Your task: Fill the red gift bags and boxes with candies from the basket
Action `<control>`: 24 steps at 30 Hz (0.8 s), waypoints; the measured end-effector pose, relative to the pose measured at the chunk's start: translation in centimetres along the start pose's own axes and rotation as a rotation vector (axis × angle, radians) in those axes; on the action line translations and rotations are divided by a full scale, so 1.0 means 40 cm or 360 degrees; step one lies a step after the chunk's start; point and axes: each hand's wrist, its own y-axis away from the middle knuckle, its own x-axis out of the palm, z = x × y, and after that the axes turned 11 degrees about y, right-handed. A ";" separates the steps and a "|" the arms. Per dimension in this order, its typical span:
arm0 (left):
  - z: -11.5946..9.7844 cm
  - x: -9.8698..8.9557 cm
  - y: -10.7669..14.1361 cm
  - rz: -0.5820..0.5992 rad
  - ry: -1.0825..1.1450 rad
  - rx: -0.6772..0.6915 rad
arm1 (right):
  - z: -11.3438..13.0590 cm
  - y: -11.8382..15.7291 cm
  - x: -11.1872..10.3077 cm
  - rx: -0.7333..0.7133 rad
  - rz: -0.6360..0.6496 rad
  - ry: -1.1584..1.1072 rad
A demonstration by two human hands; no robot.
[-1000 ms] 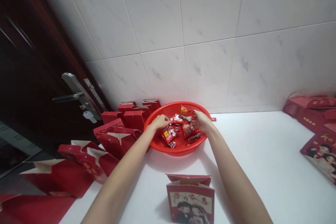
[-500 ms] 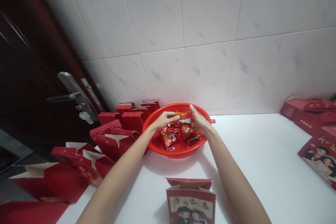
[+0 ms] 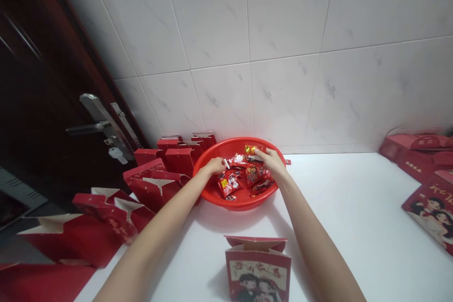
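Several wrapped candies (image 3: 230, 184), mostly red, lie in a red plastic basket (image 3: 238, 206) by the wall. My left hand (image 3: 215, 165) is inside the basket's left part, its fingers closed at a small white-and-red packet (image 3: 227, 163). At the right part of the basket, my right hand (image 3: 271, 159) has thumb and fingers pinched on a wrapped candy (image 3: 255, 158), beside a gold-wrapped one (image 3: 250, 149). A red gift box (image 3: 258, 264) with a printed couple stands upright with its top open, nearest to me.
Several open red boxes (image 3: 152, 184) line the table's left side. More red boxes (image 3: 428, 198) are at the right edge. A tiled wall (image 3: 283, 99) rises behind the white table (image 3: 336, 198), with a dark door (image 3: 42, 80) at the left.
My hands have moved apart, the left one toward the basket's left side. The candies that were between them now show in the basket, and my right fingers have closed from a spread pose.
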 end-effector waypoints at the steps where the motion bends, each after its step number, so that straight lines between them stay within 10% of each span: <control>1: 0.001 0.007 0.002 0.0055 -0.0060 -0.0028 | 0.000 0.000 0.000 0.0000 -0.0012 -0.0009; 24: -0.004 0.037 -0.010 0.0114 -0.0154 -0.0021 | -0.022 -0.022 -0.001 -0.0080 -0.0084 -0.0153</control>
